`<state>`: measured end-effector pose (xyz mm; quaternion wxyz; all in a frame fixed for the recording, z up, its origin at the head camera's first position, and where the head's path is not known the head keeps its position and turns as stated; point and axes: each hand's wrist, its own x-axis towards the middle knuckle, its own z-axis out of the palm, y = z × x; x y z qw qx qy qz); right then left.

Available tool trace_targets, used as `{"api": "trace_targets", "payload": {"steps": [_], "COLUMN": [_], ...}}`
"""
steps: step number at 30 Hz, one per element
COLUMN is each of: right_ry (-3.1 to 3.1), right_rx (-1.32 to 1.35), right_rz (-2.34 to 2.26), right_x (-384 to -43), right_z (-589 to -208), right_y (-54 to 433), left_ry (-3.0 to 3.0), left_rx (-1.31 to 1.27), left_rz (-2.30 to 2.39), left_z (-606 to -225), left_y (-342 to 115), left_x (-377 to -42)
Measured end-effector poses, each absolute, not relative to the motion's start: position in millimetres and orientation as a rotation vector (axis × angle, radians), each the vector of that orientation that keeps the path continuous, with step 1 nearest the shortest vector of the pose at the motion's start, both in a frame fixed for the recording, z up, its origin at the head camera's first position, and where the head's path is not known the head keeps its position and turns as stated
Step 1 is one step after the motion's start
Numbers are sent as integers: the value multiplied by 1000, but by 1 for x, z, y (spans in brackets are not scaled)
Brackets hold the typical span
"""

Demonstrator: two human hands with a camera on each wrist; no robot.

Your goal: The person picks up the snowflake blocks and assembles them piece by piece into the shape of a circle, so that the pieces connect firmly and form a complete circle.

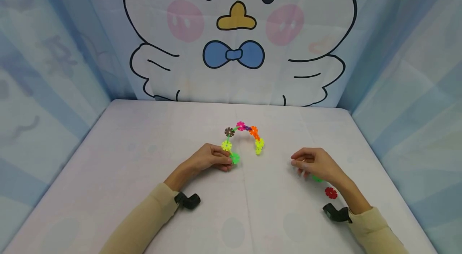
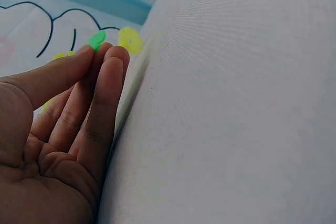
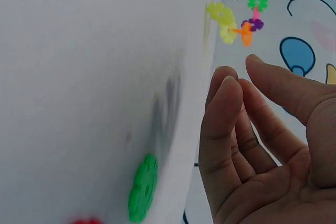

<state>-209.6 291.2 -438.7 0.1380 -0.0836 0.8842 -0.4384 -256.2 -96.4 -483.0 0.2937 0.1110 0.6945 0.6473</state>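
Note:
An arched chain of linked snowflake discs [image 1: 240,126] in pink, purple, orange, yellow, brown and green stands at the table's middle. My left hand [image 1: 213,157] pinches the green disc [image 1: 236,158] at the chain's near left end between thumb and fingertips. Beside that grip is a yellow disc [image 1: 226,145]. To the right, my right hand [image 1: 315,162] hovers over the table with fingers loosely bent. Its thumb is apart from the fingertips and nothing shows between them in the right wrist view. Below it lies a loose green disc [image 3: 143,188], partly hidden by the hand in the head view.
A loose red disc [image 1: 331,193] lies near the right wrist. The white-covered table [image 1: 144,134] is enclosed by printed curtains [image 1: 408,85] at the back and both sides. A black wrist camera [image 1: 187,201] sits on each sleeve.

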Motion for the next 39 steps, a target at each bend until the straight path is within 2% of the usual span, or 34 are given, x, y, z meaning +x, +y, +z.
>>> {"api": "trace_targets", "payload": {"steps": [16,39], "right_ry": [2760,2729], "right_rx": [-176,-255], "right_rz": [-1016,-1012], "right_x": [-189,-184], "right_z": [-442,-452], "right_y": [356,361], "left_ry": [1836,1836], "left_rx": [280,281], "left_rz": [1728,1728], "left_z": [-484,-483], "left_y": [-96,-97], "left_x": [-257,-256]}}
